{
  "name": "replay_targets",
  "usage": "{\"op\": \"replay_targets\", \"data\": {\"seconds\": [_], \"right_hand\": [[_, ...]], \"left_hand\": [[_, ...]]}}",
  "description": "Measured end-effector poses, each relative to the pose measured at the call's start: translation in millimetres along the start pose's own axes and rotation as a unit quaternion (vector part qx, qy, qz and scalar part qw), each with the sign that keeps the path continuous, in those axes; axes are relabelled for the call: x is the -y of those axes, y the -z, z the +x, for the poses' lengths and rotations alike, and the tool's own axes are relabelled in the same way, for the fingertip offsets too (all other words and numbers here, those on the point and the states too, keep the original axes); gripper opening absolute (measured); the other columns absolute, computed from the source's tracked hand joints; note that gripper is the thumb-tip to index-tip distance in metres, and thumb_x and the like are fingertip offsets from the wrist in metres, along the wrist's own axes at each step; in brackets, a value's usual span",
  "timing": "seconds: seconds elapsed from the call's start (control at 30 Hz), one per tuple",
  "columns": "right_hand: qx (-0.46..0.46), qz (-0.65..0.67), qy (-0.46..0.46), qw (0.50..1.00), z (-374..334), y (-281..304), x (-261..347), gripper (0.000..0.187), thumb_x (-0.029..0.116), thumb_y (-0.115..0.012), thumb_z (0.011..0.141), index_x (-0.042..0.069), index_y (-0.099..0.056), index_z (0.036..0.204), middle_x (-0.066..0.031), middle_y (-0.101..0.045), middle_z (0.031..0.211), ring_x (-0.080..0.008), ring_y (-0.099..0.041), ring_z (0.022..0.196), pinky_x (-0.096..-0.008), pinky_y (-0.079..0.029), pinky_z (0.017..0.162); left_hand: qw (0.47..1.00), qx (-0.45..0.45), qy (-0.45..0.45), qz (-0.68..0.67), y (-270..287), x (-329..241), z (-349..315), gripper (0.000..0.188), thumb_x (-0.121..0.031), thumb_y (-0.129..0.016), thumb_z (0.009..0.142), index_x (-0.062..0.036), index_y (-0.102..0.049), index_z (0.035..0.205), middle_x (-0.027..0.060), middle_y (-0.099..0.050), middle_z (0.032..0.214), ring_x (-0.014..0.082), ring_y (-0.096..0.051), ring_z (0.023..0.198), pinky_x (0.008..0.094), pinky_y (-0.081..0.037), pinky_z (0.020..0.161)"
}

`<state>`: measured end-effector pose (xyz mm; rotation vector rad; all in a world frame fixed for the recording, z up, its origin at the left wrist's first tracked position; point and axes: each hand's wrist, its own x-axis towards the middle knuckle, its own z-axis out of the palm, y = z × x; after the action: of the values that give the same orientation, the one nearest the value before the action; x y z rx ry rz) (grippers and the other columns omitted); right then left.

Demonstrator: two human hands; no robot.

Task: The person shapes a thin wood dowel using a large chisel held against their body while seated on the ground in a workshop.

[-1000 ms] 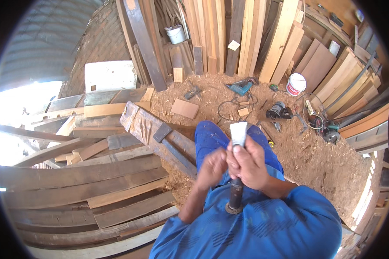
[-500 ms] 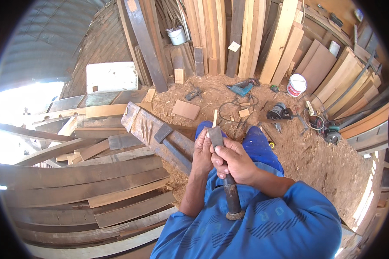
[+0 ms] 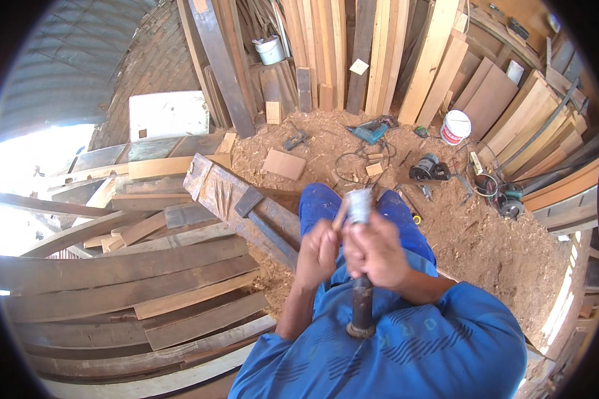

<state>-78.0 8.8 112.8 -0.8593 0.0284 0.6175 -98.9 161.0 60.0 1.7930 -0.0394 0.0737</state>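
My right hand [image 3: 381,251] is wrapped round a chisel [image 3: 361,300]. Its broad metal blade points away from me, and the worn butt of its dark handle is against my blue shirt. Pinched in my left hand [image 3: 318,253] is a thin wood stick [image 3: 341,214], right beside the blade. Motion blurs the blade and fingers, so I cannot tell whether stick and blade touch. To the left of my hands, a hammer [image 3: 249,202] with a dark head lies on a scuffed wooden plank [image 3: 209,183].
Stacked boards [image 3: 123,286] fill the left side. Upright planks [image 3: 323,53] lean at the back. On the sawdust-covered floor are a teal power tool [image 3: 369,132], a circular saw [image 3: 429,167], cables and a white bucket [image 3: 456,126]. My blue-trousered legs show beyond my hands.
The chisel blade has swung slightly right and turned, now catching bright light. My left hand has drawn down and apart from the blade, bringing the stick lower.
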Motion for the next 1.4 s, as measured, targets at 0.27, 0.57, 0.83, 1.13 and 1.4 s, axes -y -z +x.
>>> {"op": "replay_targets", "data": {"seconds": [0.27,0.57,0.83,1.13,1.4], "right_hand": [[-0.027,0.061,-0.026,0.997,18.0,14.6,1.8,0.015,0.022,-0.043,0.102,0.007,-0.048,0.1,0.0008,-0.043,0.068,-0.0063,-0.038,0.047,-0.0261,-0.042,0.045],[0.043,0.013,-0.086,0.995,14.1,-6.8,-9.8,0.015,0.021,-0.04,0.102,0.008,-0.047,0.107,0.0007,-0.044,0.068,-0.0051,-0.039,0.047,-0.0247,-0.041,0.045],[-0.034,-0.016,0.043,0.998,1.8,11.8,20.5,0.015,0.024,-0.044,0.102,0.009,-0.047,0.099,0.0009,-0.041,0.063,-0.0062,-0.036,0.044,-0.0261,-0.04,0.042],[0.03,0.066,-0.071,0.995,28.1,0.2,-4.1,0.014,0.02,-0.043,0.102,0.007,-0.05,0.102,0.0014,-0.044,0.068,-0.0053,-0.038,0.047,-0.0253,-0.042,0.045],[0.05,0.007,-0.083,0.995,10.2,-7.5,-7.5,0.016,0.024,-0.043,0.102,0.009,-0.048,0.103,0.0021,-0.043,0.068,-0.0042,-0.038,0.047,-0.0251,-0.041,0.046]], "left_hand": [[0.975,-0.043,0.141,-0.168,-0.3,32.5,-9.1,0.023,-0.017,-0.047,0.102,-0.0018,-0.06,0.092,-0.001,-0.052,0.068,0.0082,-0.046,0.06,0.0253,-0.04,0.056],[0.993,-0.079,-0.058,0.069,3.6,2.6,14.7,0.01,-0.005,-0.05,0.095,-0.0017,-0.059,0.095,0.0135,-0.061,0.076,0.0217,-0.059,0.063,0.0325,-0.047,0.059],[0.999,-0.034,0.013,0.035,-7.7,36.9,-50.8,0.014,-0.013,-0.053,0.096,-0.0019,-0.059,0.09,0.0071,-0.055,0.065,0.0167,-0.054,0.054,0.0302,-0.042,0.049],[0.952,-0.047,0.094,-0.288,-2.5,21.6,9.7,0.016,-0.015,-0.047,0.102,-0.0051,-0.058,0.106,0.0,-0.06,0.079,0.0032,-0.053,0.062,0.0202,-0.043,0.052],[0.996,-0.066,-0.021,0.055,2.2,-3.5,2.4,0.014,-0.012,-0.053,0.096,-0.004,-0.061,0.103,0.0084,-0.064,0.088,0.0189,-0.063,0.081,0.0327,-0.05,0.074]]}}
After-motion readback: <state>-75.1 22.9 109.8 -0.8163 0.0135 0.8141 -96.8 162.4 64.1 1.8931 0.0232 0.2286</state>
